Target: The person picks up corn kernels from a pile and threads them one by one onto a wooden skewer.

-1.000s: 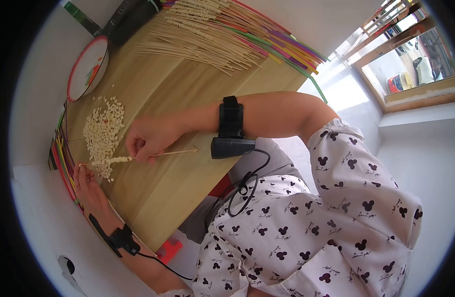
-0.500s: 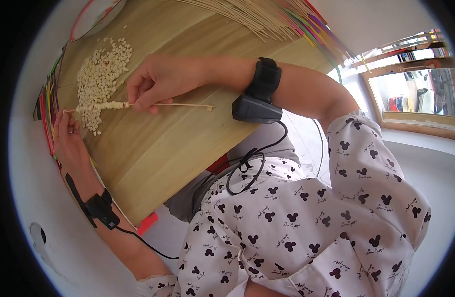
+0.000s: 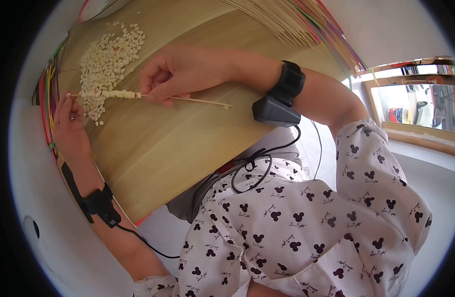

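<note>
My right hand (image 3: 180,74) pinches a thin wooden stick (image 3: 202,102) between thumb and fingers. Small cream-coloured pieces (image 3: 121,94), a few with reddish marks, are threaded in a row along the stick to the left of that hand. At the stick's far left tip, my left hand (image 3: 71,126) holds a small cream piece (image 3: 69,94) in its closed fingertips; a ring is on one finger. Under the threaded row and beyond it lies a loose heap of the same pieces (image 3: 106,62) on the wooden table (image 3: 153,148).
A bundle of plain sticks (image 3: 274,22) lies at the table's far edge beside coloured strips (image 3: 331,29). More coloured strips (image 3: 48,109) line the left edge by the wall. A bowl-like container (image 3: 96,7) stands at top left. A cable (image 3: 267,153) hangs from the right wrist device (image 3: 277,109).
The view has shifted slightly. The stick has tilted, its right end now lower than its left. A small cream piece now shows at my left fingertips. Both hands keep their grip.
</note>
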`<state>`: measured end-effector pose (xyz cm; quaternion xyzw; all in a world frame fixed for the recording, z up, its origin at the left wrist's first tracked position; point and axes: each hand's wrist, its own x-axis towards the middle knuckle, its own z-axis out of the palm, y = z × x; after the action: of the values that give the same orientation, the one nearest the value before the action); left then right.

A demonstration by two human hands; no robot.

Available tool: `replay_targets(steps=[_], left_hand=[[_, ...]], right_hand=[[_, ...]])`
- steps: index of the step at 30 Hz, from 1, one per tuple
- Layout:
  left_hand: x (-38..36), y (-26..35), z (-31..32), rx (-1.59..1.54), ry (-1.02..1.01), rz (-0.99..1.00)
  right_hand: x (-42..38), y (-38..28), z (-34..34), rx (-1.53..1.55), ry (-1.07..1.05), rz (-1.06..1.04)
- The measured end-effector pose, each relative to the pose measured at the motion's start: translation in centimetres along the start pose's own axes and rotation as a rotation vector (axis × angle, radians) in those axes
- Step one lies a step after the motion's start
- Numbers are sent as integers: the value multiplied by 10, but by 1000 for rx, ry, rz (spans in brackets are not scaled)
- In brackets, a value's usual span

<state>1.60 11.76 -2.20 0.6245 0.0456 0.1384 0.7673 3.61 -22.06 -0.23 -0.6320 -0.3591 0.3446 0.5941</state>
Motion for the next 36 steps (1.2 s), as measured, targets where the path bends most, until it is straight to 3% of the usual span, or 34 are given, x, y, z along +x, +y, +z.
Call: replay_targets(steps=[10,24,36], left_hand=[[-20,12,46,97,147,123],[-21,12,48,67,130,142],[-27,12,56,219,186,194]], right_hand=[[2,-14,2,31,12,163],[3,-19,6,7,29,178],[3,-14,9,53,58,178]])
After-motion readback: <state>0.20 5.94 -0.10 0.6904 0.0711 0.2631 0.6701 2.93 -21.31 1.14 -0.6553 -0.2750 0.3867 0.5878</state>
